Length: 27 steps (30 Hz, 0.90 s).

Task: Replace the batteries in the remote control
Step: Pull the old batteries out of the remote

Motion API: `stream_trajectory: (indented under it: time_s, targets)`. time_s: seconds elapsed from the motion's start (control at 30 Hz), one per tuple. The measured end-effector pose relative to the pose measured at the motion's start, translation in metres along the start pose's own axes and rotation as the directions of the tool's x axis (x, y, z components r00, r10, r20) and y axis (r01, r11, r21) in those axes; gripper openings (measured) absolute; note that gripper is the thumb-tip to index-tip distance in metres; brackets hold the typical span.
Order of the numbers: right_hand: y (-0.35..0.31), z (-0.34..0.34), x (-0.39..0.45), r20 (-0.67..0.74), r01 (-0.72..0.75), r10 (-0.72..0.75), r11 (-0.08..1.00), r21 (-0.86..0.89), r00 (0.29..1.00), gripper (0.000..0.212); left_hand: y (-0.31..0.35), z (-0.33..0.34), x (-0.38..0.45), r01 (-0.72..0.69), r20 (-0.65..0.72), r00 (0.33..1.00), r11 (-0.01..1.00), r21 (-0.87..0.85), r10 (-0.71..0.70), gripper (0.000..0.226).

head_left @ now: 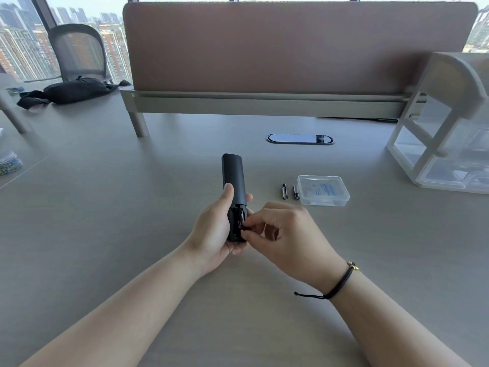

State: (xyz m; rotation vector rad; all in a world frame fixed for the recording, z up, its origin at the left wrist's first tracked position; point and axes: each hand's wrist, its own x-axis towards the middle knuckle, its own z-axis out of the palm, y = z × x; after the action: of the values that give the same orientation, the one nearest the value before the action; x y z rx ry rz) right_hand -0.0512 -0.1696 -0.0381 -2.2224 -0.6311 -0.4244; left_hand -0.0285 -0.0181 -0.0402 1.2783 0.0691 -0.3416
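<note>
My left hand [214, 231] grips a black remote control [233, 178] from below, back side up, above the grey table [105, 207]. Its battery compartment [236, 221] near the lower end lies open. My right hand [285, 234] pinches a battery [243, 218] at the right side of that compartment with thumb and fingertips. Two loose AAA batteries [284, 191] [295, 192] lie side by side on the table to the right of the remote. A clear plastic case [323, 190] sits just right of them.
A brown desk divider [291, 49] stands across the back, with a cable port [299, 139] in front of it. A white clear-walled organiser [444, 133] stands at the right. A black bag [71, 91] and a mesh chair [79, 51] are at the far left.
</note>
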Motion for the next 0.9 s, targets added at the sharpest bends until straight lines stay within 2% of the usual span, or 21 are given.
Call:
stream_trajectory:
  time_s: [0.33, 0.67, 0.9]
  targets:
    - [-0.0012, -0.0025, 0.0001, 0.014, 0.02, -0.02, 1.0, -0.015, 1.0, 0.006, -0.0002, 0.0007, -0.0005, -0.019, -0.004, 1.0, 0.999, 0.049, 0.019, 0.054]
    - [-0.001, -0.0039, 0.0014, 0.048, -0.047, 0.045, 0.997, 0.053, 0.998, 0.012, -0.0012, 0.0013, -0.0036, -0.076, 0.078, 0.995, 0.993, 0.095, 0.069, 0.064]
    - [0.0006, -0.0041, 0.0016, 0.032, -0.087, 0.086, 0.995, 0.055, 0.996, 0.013, -0.0036, 0.0021, -0.004, -0.145, 0.198, 0.974, 0.977, 0.159, 0.112, 0.069]
